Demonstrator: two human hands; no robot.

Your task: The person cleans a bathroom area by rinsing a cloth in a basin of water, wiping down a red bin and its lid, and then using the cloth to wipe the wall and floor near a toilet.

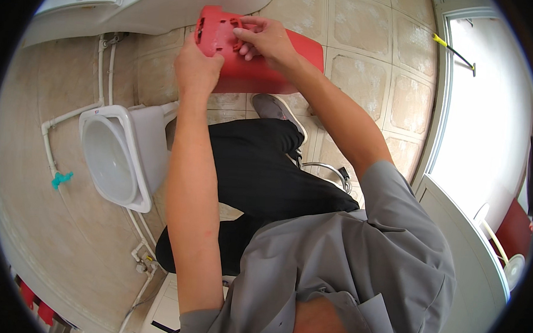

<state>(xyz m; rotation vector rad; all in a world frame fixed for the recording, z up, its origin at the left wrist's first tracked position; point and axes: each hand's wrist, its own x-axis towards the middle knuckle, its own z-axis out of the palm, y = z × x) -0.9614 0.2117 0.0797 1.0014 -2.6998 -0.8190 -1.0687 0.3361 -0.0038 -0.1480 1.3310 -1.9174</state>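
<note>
A red plastic bin-like container (305,53) lies lengthwise at the top middle, above the tiled floor. Its left end carries a flatter red panel (215,32) with slots and small openings. My left hand (198,73) is wrapped round the near left corner of this end, thumb on the panel. With thumb and fingers, my right hand (264,42) pinches a small red plastic piece (237,46) against the panel's right part. Whether that piece is fixed to the panel or loose I cannot tell. The fingers of my left hand under the rim are hidden.
A white basin (137,132) is mounted on the left wall beside white pipes (100,72) and a teal valve (60,180). A white fixture (154,13) runs along the upper left. My shoe (274,108) stands on the tiles. At right are a white-framed doorway (436,108) and a yellow-and-black tool (455,54).
</note>
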